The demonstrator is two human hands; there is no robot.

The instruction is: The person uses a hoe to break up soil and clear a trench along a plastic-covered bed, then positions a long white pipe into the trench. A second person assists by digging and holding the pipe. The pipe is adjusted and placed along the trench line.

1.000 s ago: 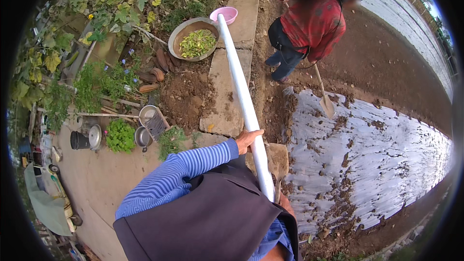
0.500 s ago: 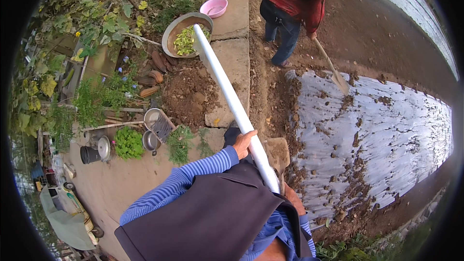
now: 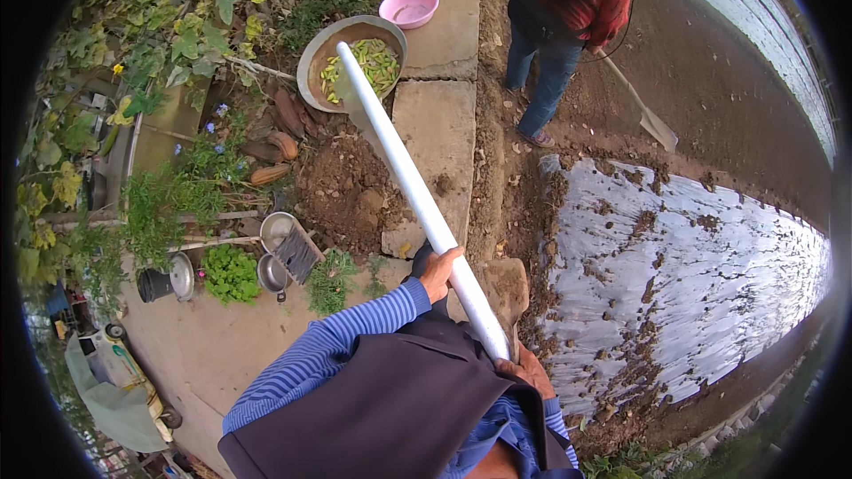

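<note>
A long silvery-white roll of plastic film (image 3: pixel 417 186) slants from my body up toward a wide basin, a loose edge of film hanging near its far end. My left hand (image 3: pixel 437 273), closed, grips the roll around its lower middle. At its near end my right hand (image 3: pixel 530 372) is closed on it, fingers partly hidden. Beside that hand a muddy shovel blade (image 3: pixel 508 288) shows; whether the hand also holds its handle I cannot tell. To the right, silvery plastic film (image 3: pixel 683 275) covers a soil bed, with clods scattered over it.
Ahead on the right, a person in a red jacket (image 3: pixel 581 0) holds a spade (image 3: pixel 658 130) over bare soil. The basin of green pieces (image 3: pixel 311 66) and a pink basin (image 3: pixel 408 7) sit by a concrete path (image 3: pixel 433 133). Pots, plants and a covered cart stand left.
My right hand has shifted onto the roll's near end. The roll's far end has swung slightly left. The other person's spade has moved off the film onto soil.
</note>
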